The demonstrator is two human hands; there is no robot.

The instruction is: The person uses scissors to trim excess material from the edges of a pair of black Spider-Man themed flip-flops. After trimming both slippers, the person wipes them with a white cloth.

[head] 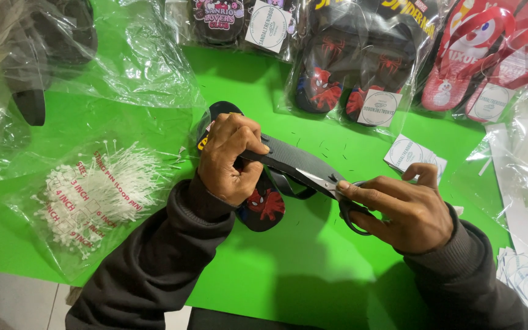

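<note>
- Green table (313, 269): bagged sandals (362, 67) along the far edge, bag of loop pins (93, 195) on your left.
- Black sandals (264, 177): mid-table, clenched in your left hand (230, 160).
- Scissors (337, 189): gripped by your right hand (407, 211), blades at the sandal edge.

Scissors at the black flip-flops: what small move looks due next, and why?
Probably closing the blades. The right hand has its fingers through the handles of the scissors, whose tips sit against the flip-flops. The left hand grips the pair firmly above the green table, so they look steadied for a snip.
</note>
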